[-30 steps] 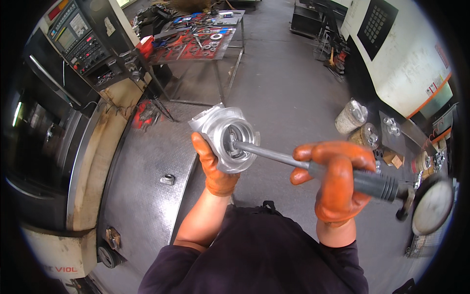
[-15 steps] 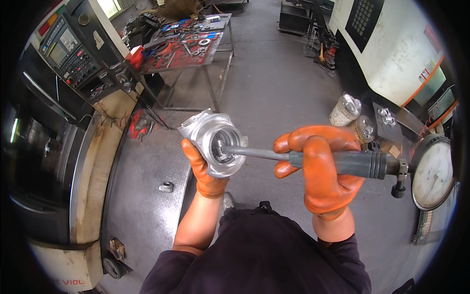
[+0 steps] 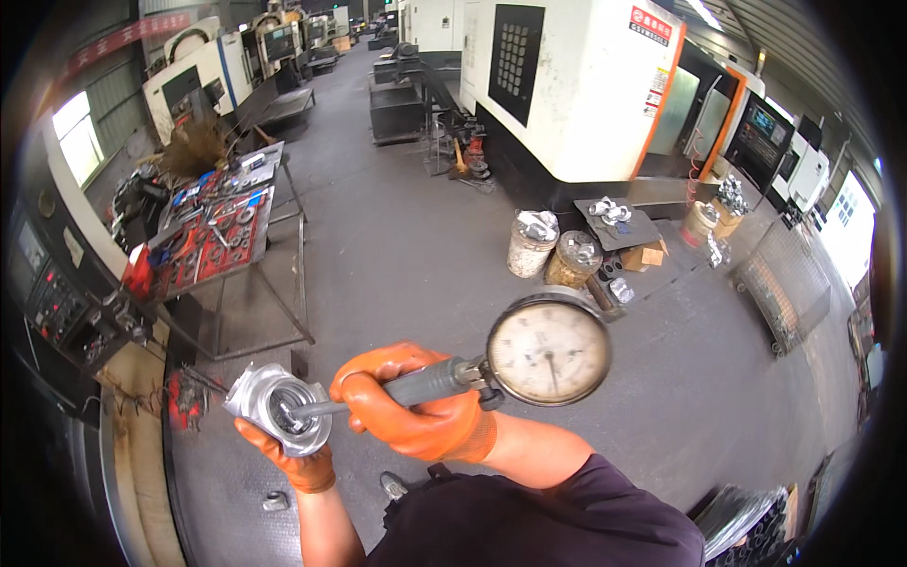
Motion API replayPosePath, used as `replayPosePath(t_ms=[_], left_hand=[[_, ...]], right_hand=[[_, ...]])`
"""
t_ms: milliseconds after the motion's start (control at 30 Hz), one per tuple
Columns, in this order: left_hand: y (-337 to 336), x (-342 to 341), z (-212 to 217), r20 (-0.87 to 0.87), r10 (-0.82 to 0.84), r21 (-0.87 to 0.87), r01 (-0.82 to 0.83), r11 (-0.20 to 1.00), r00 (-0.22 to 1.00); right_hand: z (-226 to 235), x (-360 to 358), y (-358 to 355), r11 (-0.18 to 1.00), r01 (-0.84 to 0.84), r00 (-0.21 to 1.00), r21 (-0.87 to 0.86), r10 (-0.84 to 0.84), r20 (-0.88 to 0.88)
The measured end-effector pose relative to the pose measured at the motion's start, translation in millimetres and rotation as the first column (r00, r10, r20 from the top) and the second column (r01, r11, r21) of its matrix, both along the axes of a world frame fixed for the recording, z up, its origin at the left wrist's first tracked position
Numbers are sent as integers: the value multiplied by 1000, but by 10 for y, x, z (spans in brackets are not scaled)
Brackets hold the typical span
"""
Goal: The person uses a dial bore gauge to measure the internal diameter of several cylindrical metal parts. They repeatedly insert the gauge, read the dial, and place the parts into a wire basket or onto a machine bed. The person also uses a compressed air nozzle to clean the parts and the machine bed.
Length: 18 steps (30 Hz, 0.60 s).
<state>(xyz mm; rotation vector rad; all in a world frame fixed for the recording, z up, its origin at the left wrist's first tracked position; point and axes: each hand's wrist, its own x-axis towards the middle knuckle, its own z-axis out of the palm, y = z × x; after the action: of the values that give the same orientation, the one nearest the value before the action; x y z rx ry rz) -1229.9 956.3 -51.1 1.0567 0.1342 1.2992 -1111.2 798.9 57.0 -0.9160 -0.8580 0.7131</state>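
Note:
In an orange rubber glove, my left hand grips a shiny machined metal housing from below, its round bore facing up and to the right. My right hand, gloved the same way, is wrapped round the dark handle of a dial bore gauge. The gauge's thin rod reaches from that hand into the bore, and its tip sits inside the housing. At the other end, the large round dial faces me with a dark needle pointing downward.
A tool table with red liners and many hand tools stands to the left, beside a machine control panel. Buckets of metal parts sit ahead on the right near a white machine. A small metal part lies low at left.
My view has swung up and to the right. The gauge's dial, edge-on before, now faces me. My right hand has turned, and its arm crosses in front of me; the rod stays in the bore.

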Motion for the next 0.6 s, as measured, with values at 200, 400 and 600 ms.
replayPosePath(t_ms=[200, 400, 600], left_hand=[[185, -54, -303, 109, -155, 0, 156, 988, 982], [217, -61, -339, 94, -189, 139, 176, 975, 977], [23, 60, -106, 20, 27, 195, -30, 980, 999]], right_hand=[[-142, 73, 39, 999, -50, 987, -14, 47, -151], [-169, 55, 46, 938, 279, 795, 205, -346, 498], [-42, 74, -7, 948, 260, 781, 186, -320, 537]])
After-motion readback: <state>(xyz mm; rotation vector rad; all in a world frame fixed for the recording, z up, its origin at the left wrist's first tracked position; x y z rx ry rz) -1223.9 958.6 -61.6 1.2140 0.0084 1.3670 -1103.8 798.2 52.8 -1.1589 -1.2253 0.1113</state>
